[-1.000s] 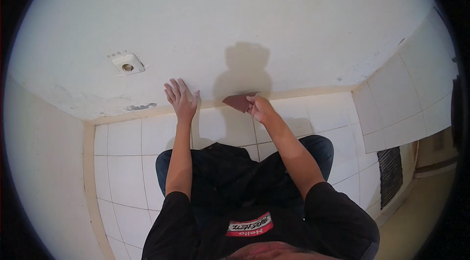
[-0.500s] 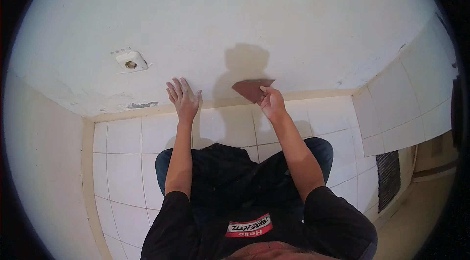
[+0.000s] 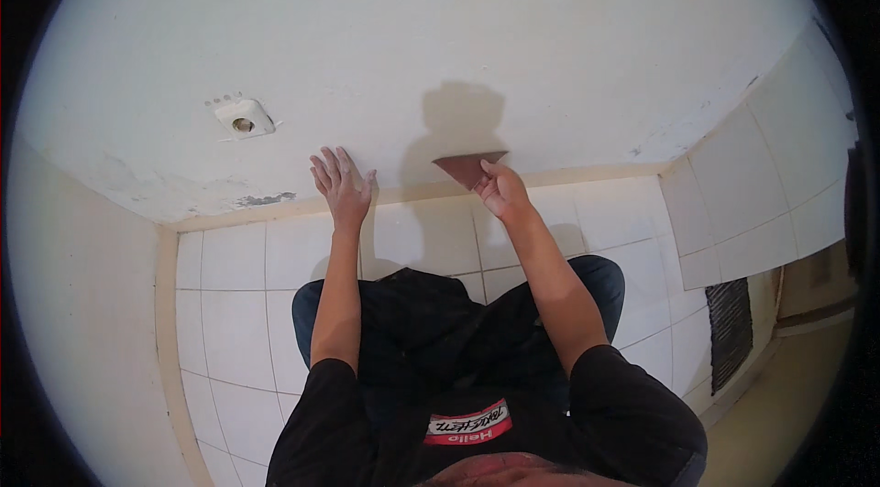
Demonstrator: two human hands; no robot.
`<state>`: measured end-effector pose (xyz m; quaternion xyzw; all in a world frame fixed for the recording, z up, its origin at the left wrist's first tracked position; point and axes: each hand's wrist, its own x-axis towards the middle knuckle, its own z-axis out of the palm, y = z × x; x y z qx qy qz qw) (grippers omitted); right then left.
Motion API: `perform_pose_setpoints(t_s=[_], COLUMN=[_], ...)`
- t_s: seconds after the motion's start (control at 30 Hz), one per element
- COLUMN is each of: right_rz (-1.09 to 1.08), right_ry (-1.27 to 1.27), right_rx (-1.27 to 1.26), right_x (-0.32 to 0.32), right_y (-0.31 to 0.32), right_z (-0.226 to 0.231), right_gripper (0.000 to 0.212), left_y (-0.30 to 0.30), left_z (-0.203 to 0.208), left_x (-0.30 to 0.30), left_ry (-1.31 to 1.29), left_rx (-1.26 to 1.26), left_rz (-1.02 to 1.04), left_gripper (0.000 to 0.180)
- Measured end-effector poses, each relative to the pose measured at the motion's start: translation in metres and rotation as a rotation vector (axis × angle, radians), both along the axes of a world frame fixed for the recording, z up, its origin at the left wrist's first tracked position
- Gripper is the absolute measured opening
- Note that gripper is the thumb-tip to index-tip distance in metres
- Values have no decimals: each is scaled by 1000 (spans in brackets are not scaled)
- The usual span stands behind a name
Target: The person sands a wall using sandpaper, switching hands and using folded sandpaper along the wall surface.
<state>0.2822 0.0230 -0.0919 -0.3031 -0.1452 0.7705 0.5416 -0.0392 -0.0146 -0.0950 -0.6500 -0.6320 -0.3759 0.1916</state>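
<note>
Head view: right hand (image 3: pixel 500 191) grip pinches a brown sandpaper sheet (image 3: pixel 469 167), long axis sideways on the wall (image 3: pixel 458 38); left hand (image 3: pixel 341 183) lies flat, fingers spread.

the right hand (image 3: pixel 500 191) has carried the scraper (image 3: pixel 469 167) up and to the right, away from the left hand (image 3: pixel 341 186): a second ago the blade lay low on the wall at the tile line, close to the left hand's fingers. now it sits wholly on the white wall (image 3: pixel 440 47) just above that line, farther from the left hand, under the shadow (image 3: pixel 463 120) on the wall.
</note>
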Motion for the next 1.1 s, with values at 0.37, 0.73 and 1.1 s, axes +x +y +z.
perform_pose_setpoints(t_s=[0.37, 0.73, 1.1], right_rz=[203, -5, 71], right_ry=[-142, -212, -329], right_rx=[-90, -44, 53], right_x=[-6, -12, -9], right_y=[-28, -8, -26], right_z=[49, 6, 47], right_gripper=[16, 10, 12], left_y=[-4, -3, -5], left_z=[1, 2, 3], left_x=[-8, -3, -10], left_ry=[4, -5, 37], left_rx=[-1, -7, 5], left_rz=[14, 19, 20], left_gripper=[90, 89, 91])
